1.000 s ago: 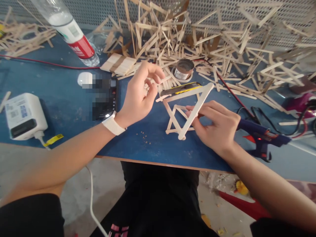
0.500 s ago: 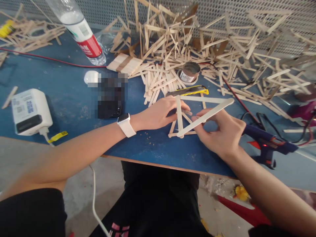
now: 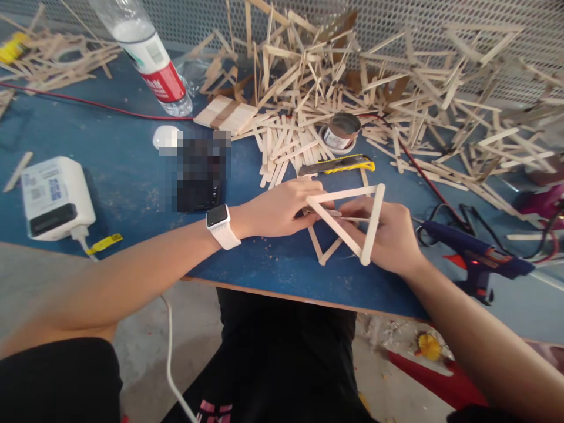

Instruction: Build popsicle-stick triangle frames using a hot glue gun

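Between my hands, just above the blue table (image 3: 282,276), is a frame of popsicle sticks (image 3: 378,214) joined into triangles. My left hand (image 3: 293,205), below a white-strapped watch (image 3: 218,218), is closed on the frame's left side, its fingertips partly behind the sticks. My right hand (image 3: 390,235) has its fingers closed on the frame's right side; the sticks hide some of them. One triangle faces up toward me, and another corner points down toward the table's front edge. A yellow utility knife (image 3: 348,164) lies just beyond the frame.
Loose popsicle sticks (image 3: 286,144) and glued stick pieces heap along the back. A hot glue gun (image 3: 478,252) with a lit red light rests at right. At left stand a water bottle (image 3: 161,76), a white power adapter (image 3: 57,197), a white mouse-like case (image 3: 165,138) and a blurred dark device (image 3: 198,176).
The stick frame has been turned in my hands, so its upper triangle now points a different way. My right hand has shifted left, closer to my left hand.
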A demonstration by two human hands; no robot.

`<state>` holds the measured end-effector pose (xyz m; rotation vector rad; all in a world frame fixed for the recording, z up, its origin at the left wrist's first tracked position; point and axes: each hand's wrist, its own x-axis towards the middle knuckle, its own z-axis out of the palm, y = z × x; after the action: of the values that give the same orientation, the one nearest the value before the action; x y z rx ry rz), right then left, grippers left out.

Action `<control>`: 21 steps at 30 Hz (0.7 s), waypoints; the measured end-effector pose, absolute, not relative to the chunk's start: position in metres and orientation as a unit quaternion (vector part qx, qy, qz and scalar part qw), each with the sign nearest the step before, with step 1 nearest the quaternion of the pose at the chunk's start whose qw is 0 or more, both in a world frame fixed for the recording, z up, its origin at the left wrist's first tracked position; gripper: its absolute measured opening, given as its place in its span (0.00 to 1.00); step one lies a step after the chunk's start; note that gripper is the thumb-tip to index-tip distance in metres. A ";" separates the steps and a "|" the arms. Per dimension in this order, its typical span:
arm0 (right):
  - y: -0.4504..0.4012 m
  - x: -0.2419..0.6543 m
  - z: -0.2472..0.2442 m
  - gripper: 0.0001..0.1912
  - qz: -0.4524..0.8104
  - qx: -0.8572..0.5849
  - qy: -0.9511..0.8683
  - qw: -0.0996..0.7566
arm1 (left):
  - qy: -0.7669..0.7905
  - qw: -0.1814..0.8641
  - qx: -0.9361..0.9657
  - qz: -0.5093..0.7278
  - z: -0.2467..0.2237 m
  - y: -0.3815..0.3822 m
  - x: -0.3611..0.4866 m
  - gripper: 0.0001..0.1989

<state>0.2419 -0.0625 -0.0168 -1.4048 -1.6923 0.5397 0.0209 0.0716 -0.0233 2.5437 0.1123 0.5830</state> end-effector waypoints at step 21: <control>-0.062 0.252 -0.018 0.09 0.286 -0.569 -0.650 0.415 | 0.083 0.196 0.943 0.254 -0.023 0.071 0.014 0.12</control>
<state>0.2522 -0.0624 -0.0184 -1.4294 -1.6329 0.7190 0.0144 0.0712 -0.0233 2.6425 0.2333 0.7113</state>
